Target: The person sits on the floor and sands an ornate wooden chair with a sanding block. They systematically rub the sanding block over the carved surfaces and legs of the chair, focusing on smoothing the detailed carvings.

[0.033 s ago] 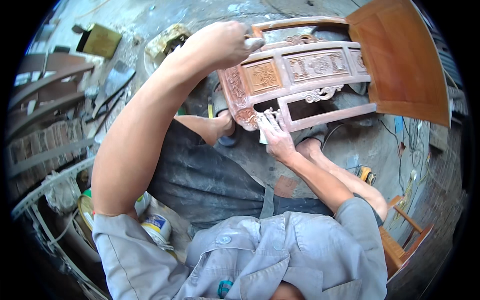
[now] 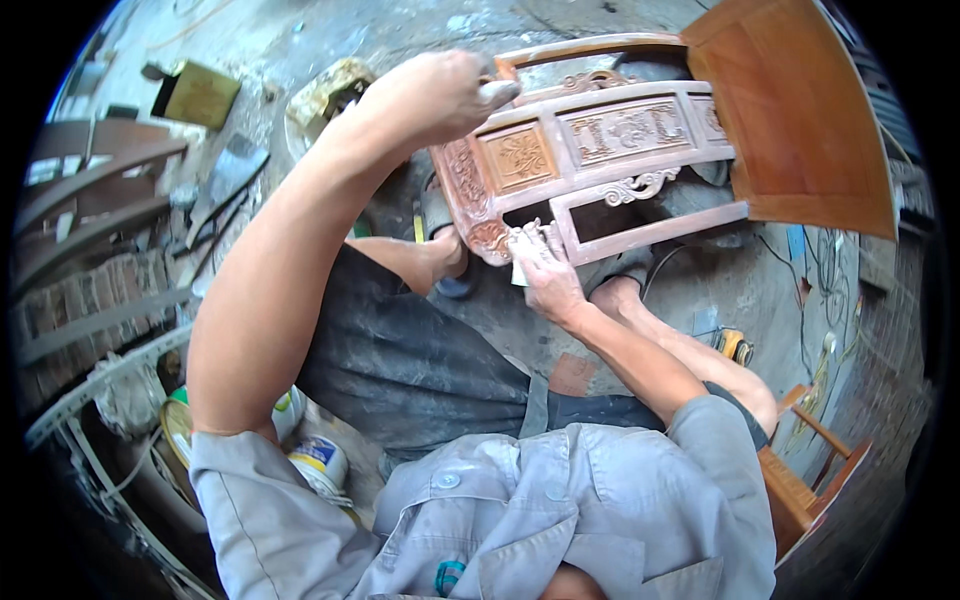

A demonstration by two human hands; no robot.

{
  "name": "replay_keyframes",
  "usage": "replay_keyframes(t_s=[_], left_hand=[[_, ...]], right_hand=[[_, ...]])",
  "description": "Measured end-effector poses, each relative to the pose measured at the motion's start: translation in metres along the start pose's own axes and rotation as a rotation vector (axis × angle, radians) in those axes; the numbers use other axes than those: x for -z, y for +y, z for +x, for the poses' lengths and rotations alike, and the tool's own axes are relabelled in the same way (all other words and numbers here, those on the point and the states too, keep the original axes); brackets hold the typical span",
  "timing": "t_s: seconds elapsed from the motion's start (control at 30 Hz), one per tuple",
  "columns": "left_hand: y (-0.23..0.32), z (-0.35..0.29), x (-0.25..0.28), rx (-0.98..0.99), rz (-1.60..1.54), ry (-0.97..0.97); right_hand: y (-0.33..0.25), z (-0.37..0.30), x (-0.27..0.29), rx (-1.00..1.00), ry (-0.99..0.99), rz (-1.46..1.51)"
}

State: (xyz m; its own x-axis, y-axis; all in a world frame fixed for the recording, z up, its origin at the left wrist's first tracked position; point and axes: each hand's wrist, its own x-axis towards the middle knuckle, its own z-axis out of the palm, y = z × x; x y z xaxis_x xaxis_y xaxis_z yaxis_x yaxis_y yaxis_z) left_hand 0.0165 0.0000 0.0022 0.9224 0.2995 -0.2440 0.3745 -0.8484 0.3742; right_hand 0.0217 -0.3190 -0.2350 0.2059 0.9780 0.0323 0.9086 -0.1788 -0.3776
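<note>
A carved wooden furniture piece (image 2: pixel 590 93), dusted pale over reddish-brown wood, lies tilted in front of me with floral relief panels and an open frame along its near edge. My left hand (image 2: pixel 450 92) is closed around its upper left corner, its fingers partly hidden behind the wrist. At the near left corner, my right hand (image 2: pixel 550 275) presses fingers coated in white dust against a scrolled carving (image 2: pixel 488 238). A small folded white sheet (image 2: pixel 519 273) pokes out from under those fingers; whether it is sandpaper or cloth I cannot tell.
A smooth orange-brown panel (image 2: pixel 800 120) joins the piece on the right. A yellow power tool (image 2: pixel 735 346) and cables lie at right, near a wooden stool (image 2: pixel 800 490). At left are a metal tin (image 2: pixel 197 94), a metal rack (image 2: pixel 110 375) and a white-and-blue bucket (image 2: pixel 318 458).
The furniture piece sits slightly lower and further left in view. My right hand has shifted a little left along the carved corner; my left hand keeps its hold.
</note>
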Motion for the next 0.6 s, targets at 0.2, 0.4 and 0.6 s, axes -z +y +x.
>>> replay_keyframes(t_s=[0.2,0.4,0.6], left_hand=[[-0.015,-0.012,-0.004,-0.201,-0.084,-0.071],[-0.034,-0.038,-0.018,0.224,-0.736,-0.536],[-0.054,-0.033,-0.088,0.079,-0.954,-0.335]], right_hand=[[-0.051,0.054,0.073,-0.087,0.356,0.518],[-0.069,0.104,0.135,0.009,0.616,0.599],[-0.069,0.113,0.110,-0.140,0.733,0.734]])
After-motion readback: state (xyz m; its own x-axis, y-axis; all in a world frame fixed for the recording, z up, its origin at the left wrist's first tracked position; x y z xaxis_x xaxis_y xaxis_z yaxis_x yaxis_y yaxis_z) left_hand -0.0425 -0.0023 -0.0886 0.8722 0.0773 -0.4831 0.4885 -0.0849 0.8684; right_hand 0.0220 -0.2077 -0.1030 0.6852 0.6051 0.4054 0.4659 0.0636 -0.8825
